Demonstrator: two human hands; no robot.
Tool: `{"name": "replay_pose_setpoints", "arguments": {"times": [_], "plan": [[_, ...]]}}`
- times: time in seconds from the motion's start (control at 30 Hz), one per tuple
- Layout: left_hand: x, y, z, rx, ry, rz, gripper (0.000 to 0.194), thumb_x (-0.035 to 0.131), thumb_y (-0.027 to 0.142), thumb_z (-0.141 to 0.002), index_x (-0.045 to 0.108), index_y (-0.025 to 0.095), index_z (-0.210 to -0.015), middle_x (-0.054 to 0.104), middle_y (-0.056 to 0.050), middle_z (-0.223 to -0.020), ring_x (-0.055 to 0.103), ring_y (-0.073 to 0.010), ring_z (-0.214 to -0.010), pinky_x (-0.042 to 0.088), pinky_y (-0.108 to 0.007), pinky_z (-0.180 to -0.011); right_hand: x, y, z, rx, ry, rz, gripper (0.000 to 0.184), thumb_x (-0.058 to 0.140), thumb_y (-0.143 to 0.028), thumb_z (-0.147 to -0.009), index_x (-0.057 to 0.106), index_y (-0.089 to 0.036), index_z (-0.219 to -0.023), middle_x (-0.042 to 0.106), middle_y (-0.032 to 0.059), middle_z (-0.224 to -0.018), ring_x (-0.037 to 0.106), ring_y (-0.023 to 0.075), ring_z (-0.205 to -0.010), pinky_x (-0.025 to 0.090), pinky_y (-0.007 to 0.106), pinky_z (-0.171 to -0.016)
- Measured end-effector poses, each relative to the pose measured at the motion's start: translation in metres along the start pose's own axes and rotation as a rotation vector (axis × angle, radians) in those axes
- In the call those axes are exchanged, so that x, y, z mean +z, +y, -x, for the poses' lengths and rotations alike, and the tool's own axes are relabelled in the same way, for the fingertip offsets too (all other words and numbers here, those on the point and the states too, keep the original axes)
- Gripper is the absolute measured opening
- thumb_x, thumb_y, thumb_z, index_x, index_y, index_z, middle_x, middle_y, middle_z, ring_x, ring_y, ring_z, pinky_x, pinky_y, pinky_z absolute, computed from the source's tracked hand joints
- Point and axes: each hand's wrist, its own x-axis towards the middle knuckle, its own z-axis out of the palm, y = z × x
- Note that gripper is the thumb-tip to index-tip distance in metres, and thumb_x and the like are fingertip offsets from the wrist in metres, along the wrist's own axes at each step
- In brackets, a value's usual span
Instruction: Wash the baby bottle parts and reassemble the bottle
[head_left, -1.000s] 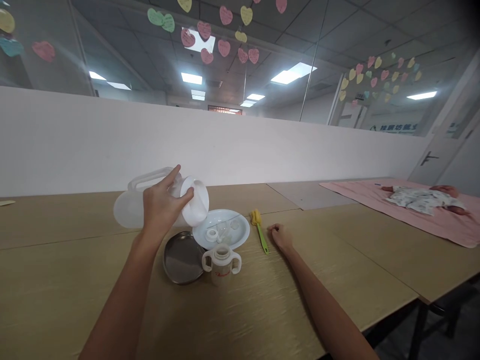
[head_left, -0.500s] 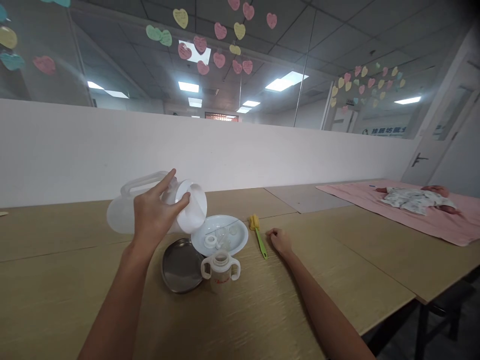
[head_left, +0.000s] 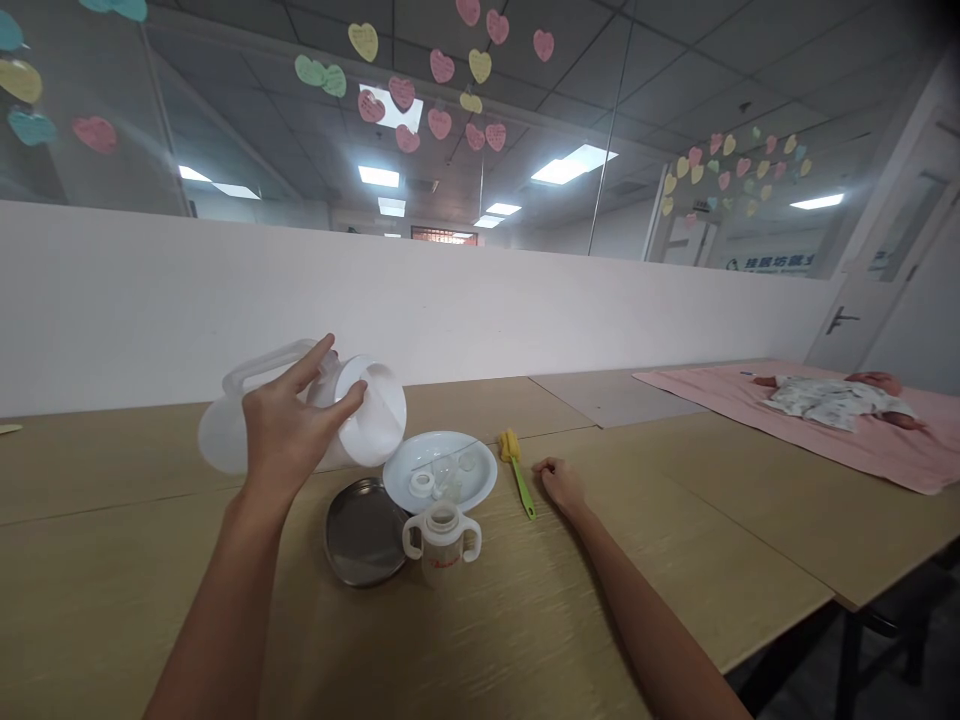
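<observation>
My left hand [head_left: 289, 420] grips a translucent plastic pitcher [head_left: 225, 435] with a white top [head_left: 375, 410]. The pitcher is tipped on its side, its mouth towards the white bowl [head_left: 480, 490]. In the bowl lie a white ring [head_left: 421, 484] and several clear bottle parts [head_left: 450, 470]. A baby bottle [head_left: 442, 545] with two white handles stands uncapped in front of the bowl. My right hand [head_left: 562, 485] rests on the table with its fingers curled closed, nothing visible in them. Beside it lies a bottle brush [head_left: 519, 475] with a yellow sponge head and green handle.
A dark metal tray [head_left: 364, 535] lies left of the bottle, close to the bowl. At the right a baby doll [head_left: 817, 400] in patterned clothes lies on a pink cloth [head_left: 885, 465]. A white wall [head_left: 480, 310] runs behind the wooden table [head_left: 525, 640].
My left hand and the pitcher have shifted slightly left, and the pitcher is still tilted. The right hand, bowl, bottle and brush stay where they were.
</observation>
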Motion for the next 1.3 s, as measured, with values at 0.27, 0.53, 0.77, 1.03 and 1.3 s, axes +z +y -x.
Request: {"name": "replay_pose_setpoints", "arguments": {"times": [0.27, 0.53, 0.77, 1.03, 1.3], "plan": [[0.001, 0.001, 0.001, 0.0, -0.011, -0.018, 0.055, 0.065, 0.04, -0.062, 0.055, 0.029, -0.116, 0.067, 0.002, -0.096, 0.061, -0.0183, -0.086, 0.048, -0.034, -0.086, 0.003, 0.003, -0.003, -0.007, 0.017, -0.001, 0.028, 0.041, -0.01, -0.073, 0.067, -0.016, -0.081, 0.067, 0.0051, -0.086, 0.058, 0.0138, -0.079, 0.038, 0.021, -0.067], [-0.002, 0.005, 0.002, 0.046, 0.01, 0.001, 0.054, 0.065, 0.04, -0.064, 0.055, 0.029, -0.116, 0.067, 0.001, -0.099, 0.061, -0.0196, -0.091, 0.048, -0.035, -0.087, 0.007, 0.006, -0.005, -0.014, 0.029, -0.004, 0.028, 0.041, -0.01, -0.073, 0.067, -0.017, -0.08, 0.067, 0.0053, -0.085, 0.058, 0.014, -0.08, 0.038, 0.021, -0.068], [-0.004, 0.011, 0.004, 0.079, 0.021, 0.027, 0.056, 0.067, 0.038, -0.062, 0.056, 0.027, -0.116, 0.067, 0.0, -0.101, 0.061, -0.0188, -0.09, 0.047, -0.035, -0.089, 0.008, 0.008, -0.006, -0.011, 0.028, -0.002, 0.029, 0.041, -0.011, -0.073, 0.067, -0.017, -0.081, 0.067, 0.0048, -0.086, 0.058, 0.0135, -0.077, 0.037, 0.02, -0.065], [0.014, -0.027, -0.004, -0.101, -0.013, 0.114, 0.055, 0.065, 0.038, -0.062, 0.057, 0.024, -0.114, 0.068, -0.002, -0.097, 0.062, -0.0195, -0.094, 0.046, -0.034, -0.091, 0.008, 0.009, -0.005, -0.029, 0.022, 0.02, 0.027, 0.042, -0.011, -0.073, 0.067, -0.017, -0.081, 0.067, 0.0049, -0.083, 0.058, 0.0145, -0.077, 0.037, 0.021, -0.065], [-0.012, 0.007, 0.0, -0.192, -0.291, 0.245, 0.056, 0.067, 0.036, -0.059, 0.058, 0.024, -0.113, 0.069, -0.004, -0.095, 0.062, -0.0225, -0.095, 0.049, -0.036, -0.088, 0.007, 0.008, -0.004, -0.051, 0.013, 0.033, 0.028, 0.042, -0.011, -0.072, 0.068, -0.018, -0.082, 0.067, 0.0041, -0.086, 0.058, 0.0142, -0.078, 0.037, 0.02, -0.065]]}}
